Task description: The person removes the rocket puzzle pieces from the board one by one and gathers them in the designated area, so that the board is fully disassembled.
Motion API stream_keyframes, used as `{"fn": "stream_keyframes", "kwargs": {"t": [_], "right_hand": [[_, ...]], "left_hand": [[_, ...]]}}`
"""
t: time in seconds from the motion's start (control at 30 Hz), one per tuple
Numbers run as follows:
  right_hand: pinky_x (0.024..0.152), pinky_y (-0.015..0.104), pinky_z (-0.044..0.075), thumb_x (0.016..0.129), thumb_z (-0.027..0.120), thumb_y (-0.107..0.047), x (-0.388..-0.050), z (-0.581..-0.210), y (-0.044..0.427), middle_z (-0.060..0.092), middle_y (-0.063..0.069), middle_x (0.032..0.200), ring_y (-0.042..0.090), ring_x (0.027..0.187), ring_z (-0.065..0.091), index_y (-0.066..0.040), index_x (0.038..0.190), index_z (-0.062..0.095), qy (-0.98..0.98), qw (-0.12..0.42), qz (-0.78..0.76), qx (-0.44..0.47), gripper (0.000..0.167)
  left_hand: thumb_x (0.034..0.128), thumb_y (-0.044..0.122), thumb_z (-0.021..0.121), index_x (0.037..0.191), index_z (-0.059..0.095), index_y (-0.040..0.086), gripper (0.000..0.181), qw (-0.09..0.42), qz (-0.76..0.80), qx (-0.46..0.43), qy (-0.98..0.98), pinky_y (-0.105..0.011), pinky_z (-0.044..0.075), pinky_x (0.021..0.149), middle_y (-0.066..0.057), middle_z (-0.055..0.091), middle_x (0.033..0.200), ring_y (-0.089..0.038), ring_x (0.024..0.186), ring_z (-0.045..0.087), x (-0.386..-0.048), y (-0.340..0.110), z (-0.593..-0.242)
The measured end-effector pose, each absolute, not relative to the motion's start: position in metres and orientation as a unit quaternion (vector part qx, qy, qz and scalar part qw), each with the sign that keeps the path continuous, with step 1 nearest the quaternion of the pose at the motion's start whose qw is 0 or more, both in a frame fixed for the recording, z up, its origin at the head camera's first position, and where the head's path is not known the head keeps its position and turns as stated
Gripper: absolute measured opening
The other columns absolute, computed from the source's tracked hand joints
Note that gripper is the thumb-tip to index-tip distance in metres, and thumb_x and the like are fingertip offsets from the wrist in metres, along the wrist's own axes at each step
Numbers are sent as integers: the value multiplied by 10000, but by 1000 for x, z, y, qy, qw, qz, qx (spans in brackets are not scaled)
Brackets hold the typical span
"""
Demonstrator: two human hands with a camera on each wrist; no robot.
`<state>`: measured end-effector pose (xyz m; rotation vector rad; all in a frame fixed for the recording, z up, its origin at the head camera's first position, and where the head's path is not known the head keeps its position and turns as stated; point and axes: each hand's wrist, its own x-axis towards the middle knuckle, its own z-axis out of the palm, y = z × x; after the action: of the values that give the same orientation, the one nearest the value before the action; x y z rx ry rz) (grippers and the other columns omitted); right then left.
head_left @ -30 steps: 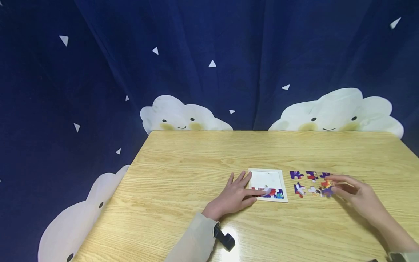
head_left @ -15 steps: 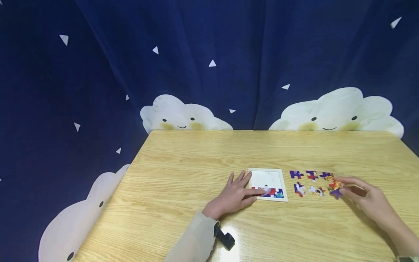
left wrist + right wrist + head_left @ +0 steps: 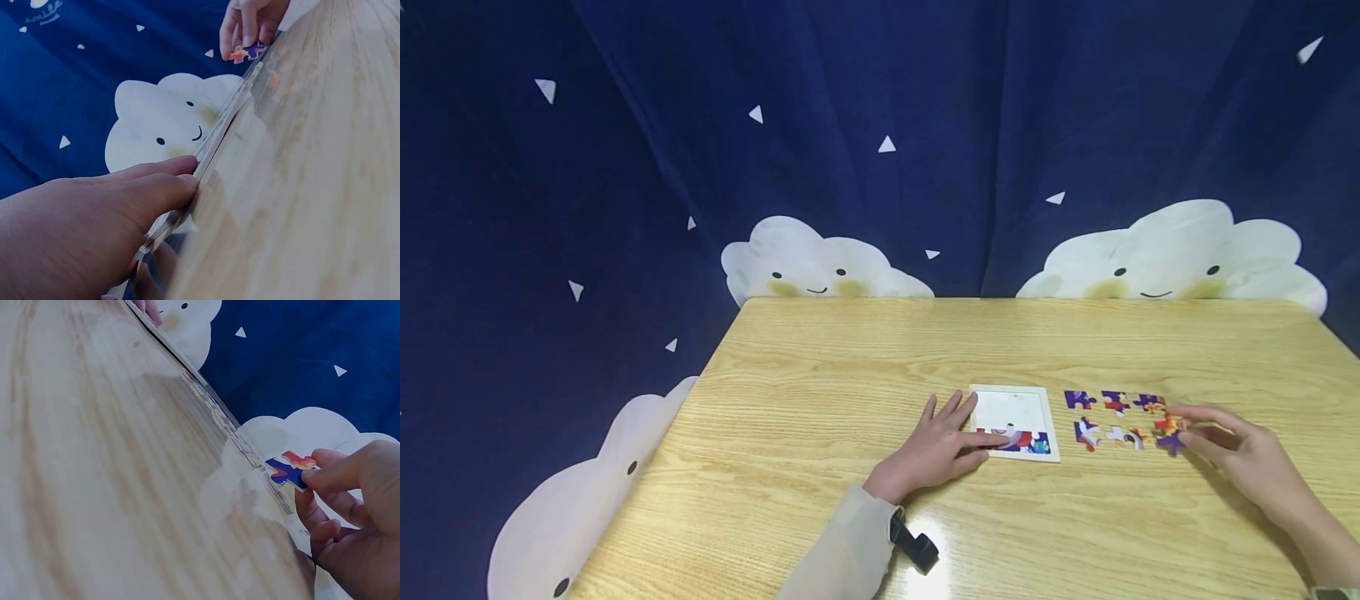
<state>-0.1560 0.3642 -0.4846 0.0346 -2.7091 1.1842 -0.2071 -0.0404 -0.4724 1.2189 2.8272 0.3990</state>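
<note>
My right hand (image 3: pixel 1255 460) pinches a puzzle piece (image 3: pixel 289 474), purple-blue with red and orange, between thumb and fingers. It holds the piece tilted, just above the table at the right end of the loose puzzle pieces (image 3: pixel 1079 401). These lie in two rows to the right of a white puzzle tray (image 3: pixel 1052 427). Along the tray's near edge sits a strip of fitted pieces (image 3: pixel 1036 443); the tray's bare white base shows above it. My left hand (image 3: pixel 929 454) rests with spread, straight fingers on the tray's left side, a finger over the fitted strip.
The wooden table (image 3: pixel 820 358) stretches out on all sides of the tray and pieces. Behind it hangs a dark blue curtain (image 3: pixel 820 75) with white clouds and triangles. A black wrist strap (image 3: pixel 913 543) sits on the left sleeve.
My right hand has moved a little right with its puzzle piece, uncovering more of the loose pieces, then stayed nearly still. The left hand and tray have not moved.
</note>
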Motion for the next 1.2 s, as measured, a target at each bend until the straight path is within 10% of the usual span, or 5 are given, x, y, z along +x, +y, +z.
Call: {"fn": "stream_keyframes", "kwargs": {"t": [0.73, 0.97, 1.2], "right_hand": [[657, 14, 390, 941, 662, -236, -163, -493, 367, 337, -487, 1076, -313, 895, 338, -53, 1226, 666, -941, 105, 322, 24, 338], [641, 35, 383, 939, 662, -292, -165, -494, 368, 573, 17, 1183, -325, 888, 271, -45, 1249, 653, -948, 90, 306, 14, 395], [665, 24, 379, 942, 660, -289, -166, -497, 370, 359, -452, 1090, -326, 927, 279, -81, 1206, 682, -944, 102, 314, 15, 337]], "left_hand": [[1025, 418, 460, 1388, 487, 487, 371, 12, 127, 393, 911, -631, 183, 1203, -149, 218, 1631, -348, 1523, 190, -206, -41, -473], [1026, 423, 455, 1388, 480, 495, 371, 13, 127, 395, 910, -625, 174, 1208, -153, 210, 1631, -352, 1522, 186, -207, -41, -474], [1026, 420, 454, 1391, 484, 482, 371, 11, 122, 398, 909, -624, 178, 1207, -165, 215, 1626, -360, 1518, 192, -207, -41, -472]]}}
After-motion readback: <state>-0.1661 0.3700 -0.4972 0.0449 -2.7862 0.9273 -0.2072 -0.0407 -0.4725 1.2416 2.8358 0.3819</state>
